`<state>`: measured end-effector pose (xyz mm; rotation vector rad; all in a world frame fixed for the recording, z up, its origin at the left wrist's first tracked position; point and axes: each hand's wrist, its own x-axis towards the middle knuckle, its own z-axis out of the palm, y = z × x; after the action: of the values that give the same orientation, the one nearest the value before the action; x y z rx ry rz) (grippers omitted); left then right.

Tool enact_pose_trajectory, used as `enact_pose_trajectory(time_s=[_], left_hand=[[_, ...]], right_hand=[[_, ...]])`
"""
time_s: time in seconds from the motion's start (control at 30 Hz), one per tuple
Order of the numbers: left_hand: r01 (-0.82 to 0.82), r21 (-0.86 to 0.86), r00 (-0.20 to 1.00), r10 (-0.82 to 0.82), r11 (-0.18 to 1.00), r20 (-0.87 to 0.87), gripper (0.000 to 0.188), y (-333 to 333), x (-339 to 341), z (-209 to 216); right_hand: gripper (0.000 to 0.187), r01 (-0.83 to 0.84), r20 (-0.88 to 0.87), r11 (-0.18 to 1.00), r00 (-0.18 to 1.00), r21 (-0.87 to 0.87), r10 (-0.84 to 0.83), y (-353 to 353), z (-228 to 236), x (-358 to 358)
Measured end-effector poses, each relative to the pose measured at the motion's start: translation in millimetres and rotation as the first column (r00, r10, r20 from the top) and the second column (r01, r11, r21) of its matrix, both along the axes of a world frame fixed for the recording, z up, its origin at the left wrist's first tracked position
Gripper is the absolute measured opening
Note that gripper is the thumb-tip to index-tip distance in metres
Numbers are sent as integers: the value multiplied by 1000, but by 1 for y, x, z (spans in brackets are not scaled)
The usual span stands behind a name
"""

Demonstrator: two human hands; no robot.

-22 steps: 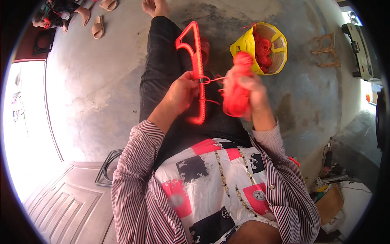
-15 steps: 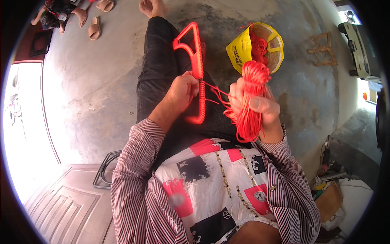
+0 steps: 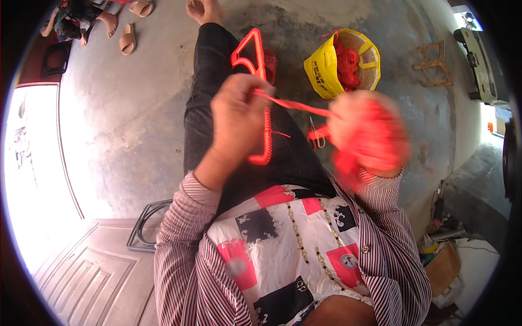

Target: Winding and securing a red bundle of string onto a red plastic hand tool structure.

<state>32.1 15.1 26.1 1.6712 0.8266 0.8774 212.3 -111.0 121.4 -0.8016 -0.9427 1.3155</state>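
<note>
My left hand (image 3: 236,111) is closed on taut strands of red cord (image 3: 299,105) beside a red cord-wrapped frame (image 3: 267,136) lying over my dark-trousered leg. The frame has an angular end with a curved inner piece at the top; the hand hides part of its middle. My right hand (image 3: 350,117), smeared by motion, grips a thick hank of red cord (image 3: 383,136). The strands stretch between both hands. A short red tail (image 3: 281,133) sticks out from the frame's lower part. Small scissors (image 3: 317,136) show just left of the right hand, partly hidden.
A yellow bag-like container (image 3: 321,70) with tangled red cord (image 3: 346,60) stands on the concrete floor ahead. To its right lies a wooden frame (image 3: 433,65). Tan sandals (image 3: 127,39) and another person's foot (image 3: 109,23) are far left. A grey panelled surface (image 3: 95,266) is near left.
My right hand has swung right and slightly down with the hank. My left hand has risen from the frame's edge and now pulls the strands taut. The scissors have come into sight.
</note>
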Motion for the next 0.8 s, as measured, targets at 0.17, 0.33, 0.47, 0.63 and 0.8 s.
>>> enact_pose_trajectory(time_s=[0.17,0.33,0.47,0.63,0.8], left_hand=[[84,6,788,-63,996,-613,17,30,-46,-31],[26,-482,789,-314,876,-528,23,-10,-43,-48],[-128,-596,920,-130,793,-370,18,-18,-34,-24],[-230,38,946,232,972,-224,20,-11,-42,11],[99,-49,993,-95,994,63,22,2,-29,22]], right_hand=[[37,-84,941,959,186,-272,284,28,-63,1],[34,-28,926,957,246,-290,288,40,-103,-27],[32,30,841,935,448,-352,302,42,-100,-28],[40,265,631,945,771,-192,-88,28,-78,-30],[55,146,864,961,423,233,-274,29,-62,-56]])
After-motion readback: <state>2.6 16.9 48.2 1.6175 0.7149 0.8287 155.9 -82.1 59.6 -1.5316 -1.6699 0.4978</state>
